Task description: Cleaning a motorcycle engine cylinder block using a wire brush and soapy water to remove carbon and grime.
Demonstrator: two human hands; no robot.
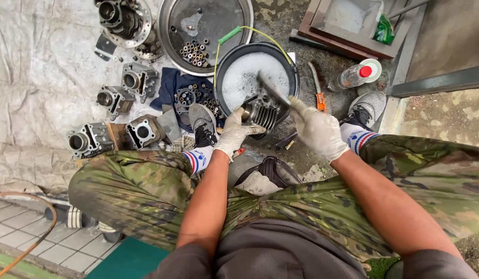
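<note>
My left hand (234, 133), in a dirty white glove, grips a finned metal engine cylinder (261, 112) over the near rim of a black basin (292, 70) full of white foamy water. My right hand (318, 129), also gloved, holds a dark brush (273, 93) whose head rests against the top of the cylinder. Both forearms reach out over my knees in camouflage trousers.
Several engine cylinders (117, 98) lie on a grey tarp at left, beside a blue cloth (169, 82) with small parts. A round metal pan (234, 26) holds nuts and bolts. A red-capped bottle (351, 76), an orange-handled tool (320, 101) and a wooden tray (322, 31) sit at right.
</note>
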